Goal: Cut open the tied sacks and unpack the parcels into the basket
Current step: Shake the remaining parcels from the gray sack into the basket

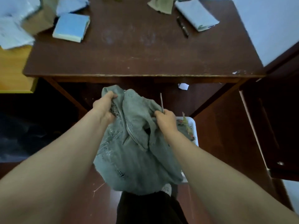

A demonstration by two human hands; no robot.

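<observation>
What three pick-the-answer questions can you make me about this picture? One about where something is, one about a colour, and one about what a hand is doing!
1. Where is the white basket?
A. On a chair
B. Low down, partly behind the sack, on its right
C. On a shelf

2. What colour is the sack?
A. Red
B. Yellow
C. Grey-green

3. What is the right hand doing?
A. Gripping a thin blade and the sack's edge
B. Hanging open
C. Holding a cup

Answers:
1 B, its white rim pokes out beside the sack.
2 C, the cloth looks dull grey-green all over.
3 A, the blade sticks up from the fist that pinches the sack.
</observation>
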